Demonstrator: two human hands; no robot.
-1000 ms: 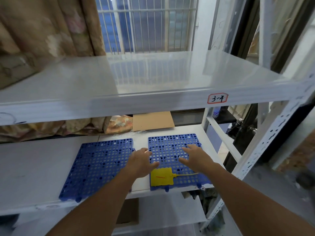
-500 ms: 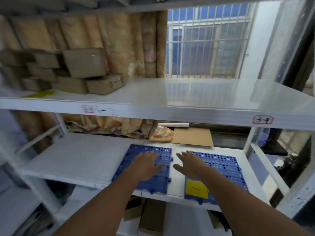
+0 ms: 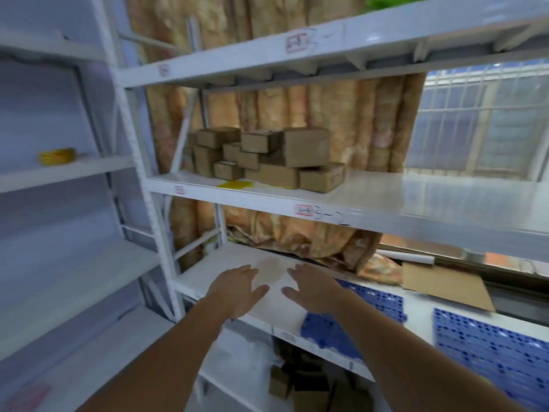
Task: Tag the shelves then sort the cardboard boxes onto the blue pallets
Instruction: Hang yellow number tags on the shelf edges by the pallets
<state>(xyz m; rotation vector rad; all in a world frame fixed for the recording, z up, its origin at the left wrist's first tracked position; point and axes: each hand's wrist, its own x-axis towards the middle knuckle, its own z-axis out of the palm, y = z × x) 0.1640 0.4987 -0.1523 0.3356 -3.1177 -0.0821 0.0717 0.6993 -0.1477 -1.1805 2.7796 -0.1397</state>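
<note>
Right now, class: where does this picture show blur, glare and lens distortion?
Head view: motion blur smears the hands and blue pallets; window light glares off the middle shelf; the wide lens bends the shelf uprights.

Plenty of room on the lower shelf (image 3: 225, 272) at frame centre: bare white board under both hands, left hand (image 3: 237, 288) and right hand (image 3: 312, 285) spread flat with fingers out, nothing in them. To the lower right it's taken up by two blue pallets (image 3: 365, 295), with a flat cardboard sheet (image 3: 442, 285) and bunched curtain fabric (image 3: 312, 242) along the back. The middle shelf (image 3: 416, 188) has a stack of cardboard boxes (image 3: 267, 157) filling its left part, but the right stretch is open. White uprights (image 3: 142, 173) fence off the left side.
</note>
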